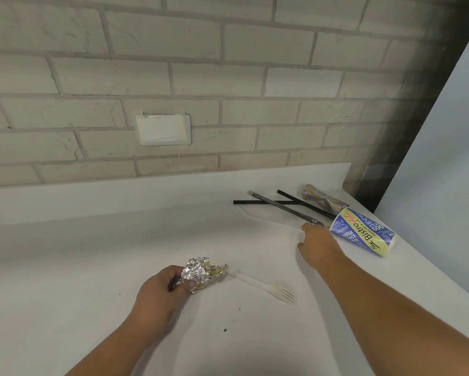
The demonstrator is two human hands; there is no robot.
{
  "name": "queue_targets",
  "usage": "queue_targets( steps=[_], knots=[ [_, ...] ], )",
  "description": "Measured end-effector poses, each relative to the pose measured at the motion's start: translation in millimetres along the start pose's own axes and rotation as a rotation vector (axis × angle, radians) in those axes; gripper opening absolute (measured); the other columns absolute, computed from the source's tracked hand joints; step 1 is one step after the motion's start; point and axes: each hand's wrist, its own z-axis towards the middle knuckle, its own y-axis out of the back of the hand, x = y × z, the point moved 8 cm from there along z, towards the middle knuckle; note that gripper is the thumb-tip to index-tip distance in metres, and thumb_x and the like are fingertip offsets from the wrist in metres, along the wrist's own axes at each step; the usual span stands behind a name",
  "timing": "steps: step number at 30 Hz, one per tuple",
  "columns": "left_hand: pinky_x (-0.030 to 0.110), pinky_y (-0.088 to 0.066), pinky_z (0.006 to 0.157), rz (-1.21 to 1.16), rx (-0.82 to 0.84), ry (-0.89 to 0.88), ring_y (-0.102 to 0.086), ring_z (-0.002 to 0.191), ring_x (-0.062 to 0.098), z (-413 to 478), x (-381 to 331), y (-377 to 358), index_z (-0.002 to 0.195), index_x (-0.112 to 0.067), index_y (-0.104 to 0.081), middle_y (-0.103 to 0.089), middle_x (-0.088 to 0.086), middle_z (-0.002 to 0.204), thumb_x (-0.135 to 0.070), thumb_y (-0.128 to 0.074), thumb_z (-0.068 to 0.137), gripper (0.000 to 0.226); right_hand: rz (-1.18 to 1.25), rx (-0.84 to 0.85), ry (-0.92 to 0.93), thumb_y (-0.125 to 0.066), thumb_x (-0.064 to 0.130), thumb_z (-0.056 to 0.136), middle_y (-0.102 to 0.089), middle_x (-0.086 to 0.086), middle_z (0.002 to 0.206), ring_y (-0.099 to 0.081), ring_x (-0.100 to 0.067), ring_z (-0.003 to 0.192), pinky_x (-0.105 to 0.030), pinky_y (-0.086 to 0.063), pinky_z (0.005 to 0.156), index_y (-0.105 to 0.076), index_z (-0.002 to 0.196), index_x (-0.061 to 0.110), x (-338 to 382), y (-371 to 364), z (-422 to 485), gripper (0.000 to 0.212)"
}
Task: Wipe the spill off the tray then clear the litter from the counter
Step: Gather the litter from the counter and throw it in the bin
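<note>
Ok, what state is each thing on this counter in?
Foil: crumpled, gripped by left hand.
Fork: lying flat on counter.
Cup: tipped on its side.
Straws: lying crossed.
Wrapper: twisted, lying near the wall.
Right hand: beside cup, at a straw's end; grip unclear.

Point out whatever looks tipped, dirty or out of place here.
The paper cup lies on its side at right, black straws lie crossed beside it, the plastic fork has soiled tines, and dark crumbs dot the counter.

Printed cup toppled sideways; black straws just left, white fork farther left, crumpled foil in my left hand farthest.
</note>
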Motion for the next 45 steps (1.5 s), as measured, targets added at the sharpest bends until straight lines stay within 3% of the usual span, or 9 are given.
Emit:
queue_targets(
  steps=[5, 9, 14, 18, 21, 25, 32, 38, 45],
  knots=[
    [0.016, -0.043, 0.067, -0.050, 0.041, 0.005, -0.063, 0.079, 0.013, 2, 4, -1, 0.091, -0.022, -0.067, -0.073, 0.002, 0.087, -0.015, -0.067, 0.086, 0.009, -0.092, 0.010, -0.098, -0.055, 0.011, 0.091, -0.056, -0.014, 0.120, -0.058, -0.026, 0.109, -0.030, -0.049, 0.085, -0.048, 0.123, 0.006, -11, -6, 3, 0.033],
    [0.016, -0.043, 0.070, -0.077, 0.066, 0.009, -0.062, 0.079, 0.010, 6, 7, 0, 0.093, -0.021, -0.067, -0.073, 0.000, 0.088, -0.015, -0.068, 0.086, 0.009, -0.015, -0.011, -0.165, -0.046, 0.008, 0.091, -0.052, -0.013, 0.092, -0.060, -0.034, 0.098, -0.034, -0.044, 0.070, -0.054, 0.109, 0.001, -17, -2, 0, 0.020],
    [0.017, -0.043, 0.071, -0.081, 0.071, -0.016, -0.063, 0.079, 0.008, 4, 7, -2, 0.092, -0.023, -0.067, -0.073, -0.005, 0.088, -0.012, -0.066, 0.087, 0.011, 0.190, -0.125, -0.029, -0.052, 0.004, 0.091, -0.050, -0.018, 0.118, -0.058, -0.028, 0.093, -0.031, -0.048, 0.077, -0.057, 0.117, 0.002, 8, 13, -8, 0.027],
    [0.024, -0.044, 0.077, -0.087, 0.098, -0.018, -0.065, 0.087, 0.015, 6, 8, -1, 0.093, -0.022, -0.067, -0.073, -0.003, 0.091, -0.013, -0.067, 0.087, 0.011, 0.150, 0.121, 0.244, -0.052, 0.011, 0.090, -0.056, -0.011, 0.109, -0.058, -0.026, 0.098, -0.024, -0.042, 0.079, -0.066, 0.102, 0.011, 57, -11, -36, 0.019],
    [0.026, -0.045, 0.077, -0.094, 0.096, -0.018, -0.065, 0.086, 0.016, 5, 7, -1, 0.092, -0.023, -0.067, -0.073, -0.002, 0.091, -0.020, -0.069, 0.084, 0.009, 0.124, 0.373, 0.293, -0.065, 0.028, 0.085, -0.055, 0.000, 0.102, -0.058, -0.017, 0.093, -0.025, -0.047, 0.082, -0.064, 0.095, 0.018, 77, -36, -66, 0.014],
    [0.028, -0.046, 0.077, -0.106, 0.099, -0.013, -0.064, 0.087, 0.019, 4, 7, -1, 0.091, -0.025, -0.067, -0.073, -0.001, 0.091, -0.025, -0.070, 0.080, 0.012, 0.053, 0.357, 0.297, -0.067, 0.029, 0.084, -0.057, 0.000, 0.099, -0.059, -0.019, 0.090, -0.031, -0.050, 0.080, -0.058, 0.086, 0.022, 83, -38, -78, 0.012],
    [0.036, -0.048, 0.085, -0.090, 0.108, -0.029, -0.065, 0.092, 0.023, 2, 6, 1, 0.093, -0.027, -0.067, -0.072, 0.000, 0.091, -0.035, -0.066, 0.073, 0.022, -0.070, 0.324, 0.262, -0.048, 0.018, 0.092, -0.050, 0.000, 0.089, -0.049, -0.022, 0.083, -0.024, -0.035, 0.060, -0.047, 0.086, 0.022, 63, -33, -101, 0.007],
    [0.025, -0.042, 0.070, -0.137, 0.067, -0.037, -0.060, 0.082, 0.021, -5, 2, 6, 0.092, -0.021, -0.067, -0.071, 0.004, 0.090, -0.019, -0.070, 0.083, 0.010, -0.036, 0.286, 0.234, -0.039, 0.022, 0.099, -0.044, 0.001, 0.097, -0.053, -0.023, 0.094, -0.033, -0.041, 0.082, -0.049, 0.098, 0.022, 38, -12, -143, 0.010],
    [0.023, -0.041, 0.067, -0.180, 0.150, -0.122, -0.059, 0.075, 0.013, -38, -16, 4, 0.089, -0.026, -0.069, -0.071, -0.004, 0.084, -0.016, -0.069, 0.085, 0.011, 0.245, 0.254, 0.005, -0.036, 0.017, 0.099, -0.063, 0.007, 0.086, -0.052, -0.012, 0.071, -0.023, -0.042, 0.064, -0.048, 0.084, 0.034, -5, 15, -209, 0.026]
  ],
)
